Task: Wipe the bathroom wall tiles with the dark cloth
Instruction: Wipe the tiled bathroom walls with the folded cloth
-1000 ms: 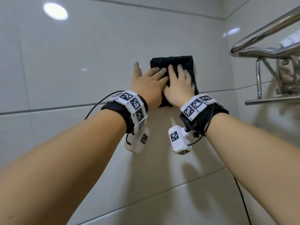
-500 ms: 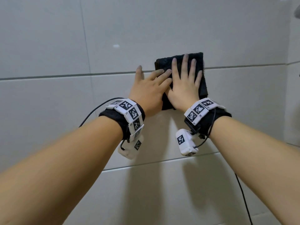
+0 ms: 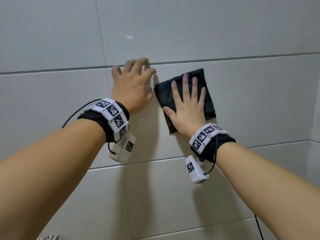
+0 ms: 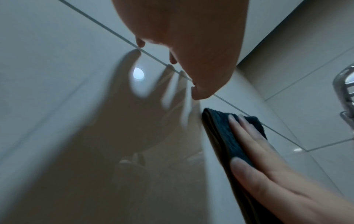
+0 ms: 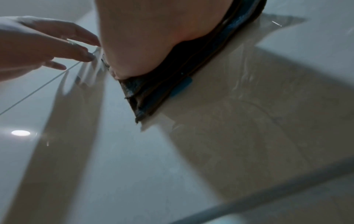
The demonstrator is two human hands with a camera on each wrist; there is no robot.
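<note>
The dark folded cloth (image 3: 208, 99) lies flat against the glossy grey wall tiles (image 3: 259, 101), just below a horizontal grout line. My right hand (image 3: 187, 104) presses it to the wall with straight, spread fingers. In the left wrist view the cloth (image 4: 224, 136) shows edge-on under those fingers (image 4: 247, 136); in the right wrist view its layered lower edge (image 5: 153, 94) sticks out under the palm. My left hand (image 3: 133, 84) is off the cloth, just to its left, with fingers loosely bent and spread near the tile, holding nothing.
Large grey tiles with thin grout lines (image 3: 242, 58) fill the view. A chrome rack (image 4: 344, 91) is mounted on the side wall to the right. A wall corner (image 3: 310, 153) stands at the lower right. Thin black cables hang from both wrists.
Both hands and the cloth have come down the wall. My left hand has lifted off the cloth and shifted left; only my right hand presses the cloth now.
</note>
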